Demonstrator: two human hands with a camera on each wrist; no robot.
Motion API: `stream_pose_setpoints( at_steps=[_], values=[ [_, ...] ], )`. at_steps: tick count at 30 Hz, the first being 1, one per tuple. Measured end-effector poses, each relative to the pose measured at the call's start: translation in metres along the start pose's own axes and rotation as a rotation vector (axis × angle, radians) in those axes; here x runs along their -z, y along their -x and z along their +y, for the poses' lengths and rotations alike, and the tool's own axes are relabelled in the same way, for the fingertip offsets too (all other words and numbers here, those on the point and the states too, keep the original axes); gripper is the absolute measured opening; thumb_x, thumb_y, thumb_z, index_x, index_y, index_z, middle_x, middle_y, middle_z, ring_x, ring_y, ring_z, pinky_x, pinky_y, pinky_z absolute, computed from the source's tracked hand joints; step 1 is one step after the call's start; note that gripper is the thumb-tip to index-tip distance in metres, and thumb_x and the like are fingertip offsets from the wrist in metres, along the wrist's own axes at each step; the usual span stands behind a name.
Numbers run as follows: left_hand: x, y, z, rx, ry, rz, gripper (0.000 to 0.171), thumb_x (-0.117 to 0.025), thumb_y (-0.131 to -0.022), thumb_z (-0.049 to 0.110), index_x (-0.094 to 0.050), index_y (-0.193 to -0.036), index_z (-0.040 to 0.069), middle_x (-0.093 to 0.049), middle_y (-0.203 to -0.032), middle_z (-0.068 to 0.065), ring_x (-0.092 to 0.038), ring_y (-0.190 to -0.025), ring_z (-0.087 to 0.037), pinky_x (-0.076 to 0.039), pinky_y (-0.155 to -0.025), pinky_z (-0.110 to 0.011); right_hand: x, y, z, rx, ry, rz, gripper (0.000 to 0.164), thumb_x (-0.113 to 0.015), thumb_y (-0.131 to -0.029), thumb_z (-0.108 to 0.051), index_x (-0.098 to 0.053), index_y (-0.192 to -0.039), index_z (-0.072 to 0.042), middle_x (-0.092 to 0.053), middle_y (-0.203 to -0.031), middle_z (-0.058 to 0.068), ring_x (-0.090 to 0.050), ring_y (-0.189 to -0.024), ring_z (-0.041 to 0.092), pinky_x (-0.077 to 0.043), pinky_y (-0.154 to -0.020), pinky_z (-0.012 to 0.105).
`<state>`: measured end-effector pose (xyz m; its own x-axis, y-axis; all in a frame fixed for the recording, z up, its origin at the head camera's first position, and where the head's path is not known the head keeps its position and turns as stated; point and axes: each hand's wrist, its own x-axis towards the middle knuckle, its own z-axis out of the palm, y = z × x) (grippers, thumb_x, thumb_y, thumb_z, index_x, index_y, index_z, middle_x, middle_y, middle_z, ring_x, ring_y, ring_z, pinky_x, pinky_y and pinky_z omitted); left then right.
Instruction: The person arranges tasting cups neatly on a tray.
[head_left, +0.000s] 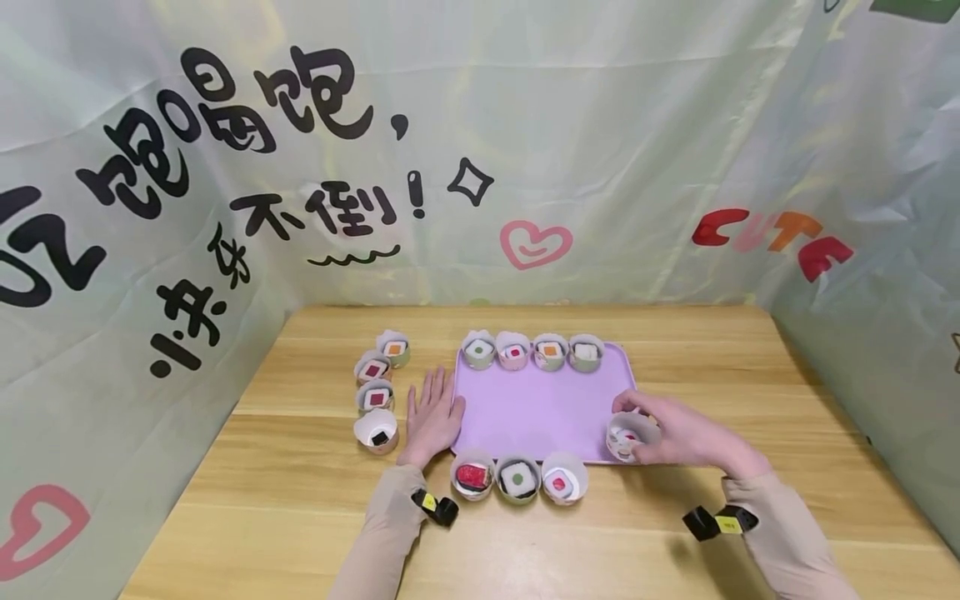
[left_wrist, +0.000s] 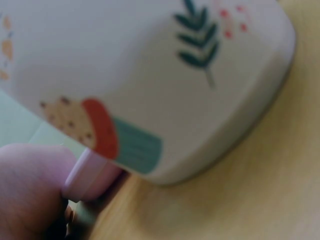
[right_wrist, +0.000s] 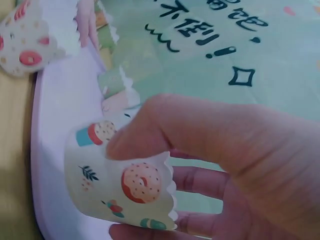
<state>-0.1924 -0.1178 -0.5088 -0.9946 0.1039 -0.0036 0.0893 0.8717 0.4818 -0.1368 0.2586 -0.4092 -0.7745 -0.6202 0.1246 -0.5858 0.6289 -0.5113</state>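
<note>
My right hand is curled round a white paper cup with a scalloped rim and printed doughnuts and cupcakes: thumb on the near wall, fingers round the far side. Taking the middle of the lilac rectangular tray as the clock's centre, this cup is at four o'clock, over the tray's near corner; I can't tell whether its base touches down. Inside are small pale contents with a touch of pink, partly hidden by my hand.

My left hand grips nothing; it lies with fingers spread on the wooden tabletop, against the tray's edge at nine o'clock.

A row of four filled paper cups lines the tray's far edge from ten to one o'clock. On the wood, three filled paper cups stand from seven round towards six, and four more cups beyond my left hand at nine to ten.

I judge the cup light, its wall thin but fairly stiff, and the smooth print a little slippery. A hard squeeze could buckle it or bend the scallops, so the best hold is opposite sides of the wall, below the rim, kept level for the contents.
</note>
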Motion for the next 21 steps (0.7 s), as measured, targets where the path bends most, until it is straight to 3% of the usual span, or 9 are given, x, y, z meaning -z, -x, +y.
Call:
stream_pose_setpoints(
  at_steps=[8,21],
  values=[
    [-0.001,-0.001,-0.001,0.009,-0.002,-0.007,0.06,-0.03,-0.107,0.036,-0.021,-0.161,0.011,-0.009,-0.171,-0.012,-0.003,-0.16,-0.031,0.009,-0.128,-0.055,-0.001,-0.019,0.014,-0.087,0.001,-0.012,0.045,-0.081,-0.076,-0.013,-0.062,-0.116,-0.009,-0.07,-0.111,0.006,-0.064,-0.098,0.018,-0.054,-0.084,0.033],
    [-0.003,-0.003,-0.003,0.005,-0.013,-0.005,0.06,-0.031,-0.107,0.036,-0.022,-0.161,0.011,-0.01,-0.171,-0.013,-0.004,-0.16,-0.032,0.008,-0.128,-0.055,-0.008,-0.035,0.029,-0.202,0.046,0.037,0.054,-0.083,-0.076,-0.015,-0.061,-0.123,0.0,-0.07,-0.118,0.023,-0.066,-0.109,0.045,-0.053,-0.094,0.063]
  ],
)
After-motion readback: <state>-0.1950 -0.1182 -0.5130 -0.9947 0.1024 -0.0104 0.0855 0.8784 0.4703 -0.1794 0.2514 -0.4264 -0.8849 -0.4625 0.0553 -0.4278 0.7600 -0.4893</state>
